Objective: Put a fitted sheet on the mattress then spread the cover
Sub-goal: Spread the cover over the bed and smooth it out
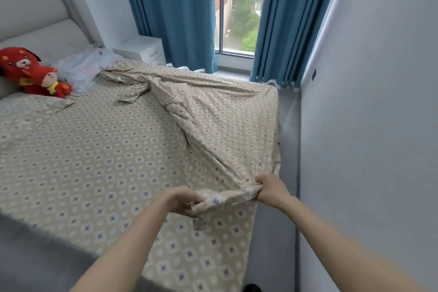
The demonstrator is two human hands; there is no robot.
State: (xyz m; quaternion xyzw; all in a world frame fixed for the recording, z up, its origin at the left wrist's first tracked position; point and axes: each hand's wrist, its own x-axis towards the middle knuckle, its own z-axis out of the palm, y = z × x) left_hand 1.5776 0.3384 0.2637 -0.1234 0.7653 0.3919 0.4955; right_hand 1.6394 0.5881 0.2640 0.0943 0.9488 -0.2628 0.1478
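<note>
We see yellow patches on the red plush toys (35, 73) at the head of the bed (28, 244), their marks too small to read. Our left hand (183, 201) and right hand (272, 188), arms stretched forward, each clench the bunched cover (213, 140) at the bed's right edge; it trails in a ridge across the bed's patterned fitted sheet (94, 149) toward its head
</note>
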